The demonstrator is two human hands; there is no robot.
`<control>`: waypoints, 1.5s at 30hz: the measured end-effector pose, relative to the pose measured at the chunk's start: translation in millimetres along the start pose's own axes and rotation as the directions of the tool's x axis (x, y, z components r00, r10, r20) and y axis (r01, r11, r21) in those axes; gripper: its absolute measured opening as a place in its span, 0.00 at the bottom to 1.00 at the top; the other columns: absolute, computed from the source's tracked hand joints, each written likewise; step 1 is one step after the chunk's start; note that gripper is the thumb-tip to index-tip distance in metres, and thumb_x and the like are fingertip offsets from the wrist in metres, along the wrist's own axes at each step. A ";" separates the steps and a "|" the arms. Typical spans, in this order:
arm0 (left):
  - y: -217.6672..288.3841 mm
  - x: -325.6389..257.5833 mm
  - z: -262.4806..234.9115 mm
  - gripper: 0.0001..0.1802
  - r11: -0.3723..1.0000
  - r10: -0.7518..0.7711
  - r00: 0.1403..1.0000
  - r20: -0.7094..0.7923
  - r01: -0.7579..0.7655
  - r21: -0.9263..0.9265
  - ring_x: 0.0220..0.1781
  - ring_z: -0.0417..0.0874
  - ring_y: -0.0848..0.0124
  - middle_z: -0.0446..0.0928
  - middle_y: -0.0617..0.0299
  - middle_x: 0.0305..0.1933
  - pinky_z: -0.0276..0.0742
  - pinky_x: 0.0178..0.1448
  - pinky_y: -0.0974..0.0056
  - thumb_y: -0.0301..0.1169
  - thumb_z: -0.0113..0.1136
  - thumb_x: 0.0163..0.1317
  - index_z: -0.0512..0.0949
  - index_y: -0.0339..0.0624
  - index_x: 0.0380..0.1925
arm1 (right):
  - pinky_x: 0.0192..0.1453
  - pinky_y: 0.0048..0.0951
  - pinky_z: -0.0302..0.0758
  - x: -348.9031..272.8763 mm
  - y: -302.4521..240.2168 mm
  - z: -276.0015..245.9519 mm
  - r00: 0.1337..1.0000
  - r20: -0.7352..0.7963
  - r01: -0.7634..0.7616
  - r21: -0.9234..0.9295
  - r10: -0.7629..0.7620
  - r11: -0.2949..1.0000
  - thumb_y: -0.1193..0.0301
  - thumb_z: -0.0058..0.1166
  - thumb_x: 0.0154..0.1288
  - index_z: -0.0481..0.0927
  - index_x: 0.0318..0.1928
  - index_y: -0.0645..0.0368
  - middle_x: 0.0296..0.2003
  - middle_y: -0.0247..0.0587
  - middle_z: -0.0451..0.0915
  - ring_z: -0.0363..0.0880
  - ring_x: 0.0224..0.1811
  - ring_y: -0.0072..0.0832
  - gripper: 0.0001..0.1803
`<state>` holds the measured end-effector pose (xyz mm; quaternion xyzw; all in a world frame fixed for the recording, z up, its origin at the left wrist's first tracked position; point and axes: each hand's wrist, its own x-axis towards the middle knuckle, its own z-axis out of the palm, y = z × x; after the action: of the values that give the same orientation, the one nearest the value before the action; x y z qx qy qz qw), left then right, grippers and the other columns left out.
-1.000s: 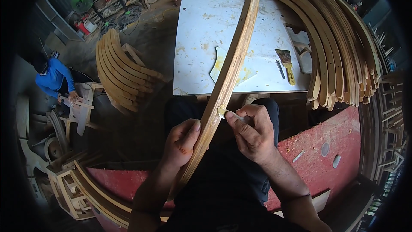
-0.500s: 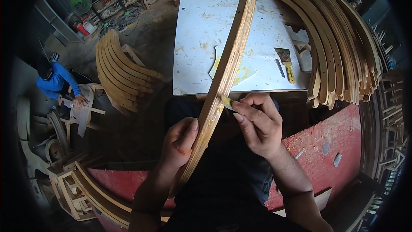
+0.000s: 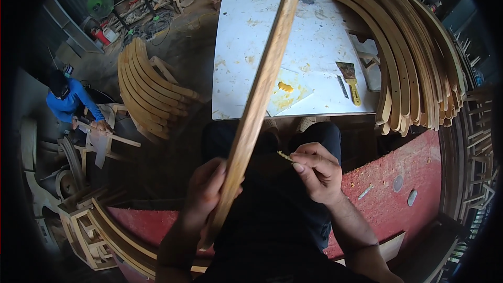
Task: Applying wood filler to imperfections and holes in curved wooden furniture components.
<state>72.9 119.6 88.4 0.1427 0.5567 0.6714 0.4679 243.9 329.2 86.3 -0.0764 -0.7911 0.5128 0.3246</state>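
Observation:
My left hand (image 3: 206,186) grips the lower part of a long, slightly curved wooden strip (image 3: 255,113), which stands tilted upright in front of me. Between thumb and fingers, my right hand (image 3: 320,173) pinches a small thin blade (image 3: 284,155) smeared with yellowish filler. The blade is clear of the wood, to its right. Behind the strip, a dab of yellow filler (image 3: 285,87) sits on a pale thin plate (image 3: 298,98), partly hidden by the wood. A putty knife (image 3: 354,90) with a yellow handle and a narrow dark blade (image 3: 342,87) lie to the right.
A stained white tabletop (image 3: 236,47) is ahead. Stacked curved wooden pieces (image 3: 414,58) stand at the right, another stack (image 3: 146,89) at the left. A red board (image 3: 403,178) lies at my right. A person in blue (image 3: 76,100) works at far left.
The strip has turned in my left hand and moved left and down, uncovering the yellow filler. My right hand has drawn the small blade away from the wood and slightly lower.

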 end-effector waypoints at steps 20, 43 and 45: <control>-7.1 64.4 -31.9 0.27 0.969 -0.219 0.974 0.065 0.225 -0.102 0.20 0.76 0.75 0.77 0.62 0.27 0.74 0.24 0.69 0.57 0.39 0.77 0.75 0.46 0.49 | 0.53 0.43 0.77 87.2 241.5 41.2 0.901 -0.404 -0.386 -0.574 0.160 0.722 0.71 0.56 0.67 0.87 0.44 0.57 0.40 0.49 0.82 0.80 0.46 0.48 0.09; -30.1 83.9 -51.8 0.25 0.972 -0.174 0.974 0.142 0.193 -0.132 0.27 0.77 0.78 0.78 0.65 0.29 0.77 0.33 0.70 0.52 0.40 0.80 0.77 0.44 0.48 | 0.39 0.21 0.75 60.3 122.3 28.5 0.647 -0.004 -0.552 0.687 0.763 0.472 0.73 0.54 0.76 0.83 0.44 0.63 0.32 0.34 0.82 0.77 0.32 0.19 0.07; -28.9 79.3 -43.3 0.24 0.973 -0.155 0.976 0.156 0.177 -0.145 0.27 0.77 0.78 0.78 0.65 0.29 0.77 0.33 0.70 0.51 0.40 0.80 0.77 0.43 0.49 | 0.42 0.26 0.79 49.9 92.0 31.8 0.740 0.033 -0.487 0.714 0.672 0.502 0.73 0.53 0.76 0.82 0.46 0.63 0.34 0.40 0.84 0.81 0.34 0.25 0.07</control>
<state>14.2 153.8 22.1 0.1061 0.4764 0.6597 0.5714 166.8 370.1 20.5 -0.2782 -0.4235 0.8302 0.2325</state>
